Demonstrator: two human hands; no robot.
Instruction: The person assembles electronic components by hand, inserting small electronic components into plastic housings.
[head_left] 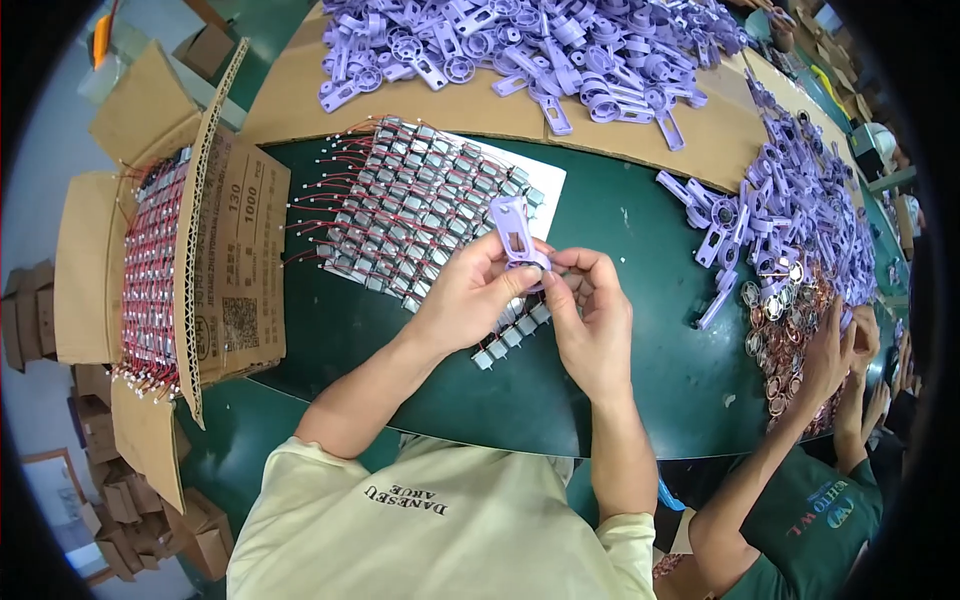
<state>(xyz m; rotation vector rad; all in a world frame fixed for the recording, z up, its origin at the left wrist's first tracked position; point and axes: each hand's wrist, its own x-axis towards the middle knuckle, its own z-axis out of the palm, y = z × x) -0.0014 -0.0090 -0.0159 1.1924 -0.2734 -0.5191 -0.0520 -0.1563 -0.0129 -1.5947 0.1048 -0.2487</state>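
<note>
My right hand (pixel 590 320) and left hand (pixel 465 295) meet over the green table (pixel 640 360), both pinched shut on one purple plastic housing (pixel 518 238). It stands between my fingertips, long axis pointing away from me, above the rows of small wired motors (pixel 420 205); both hands touch it equally
</note>
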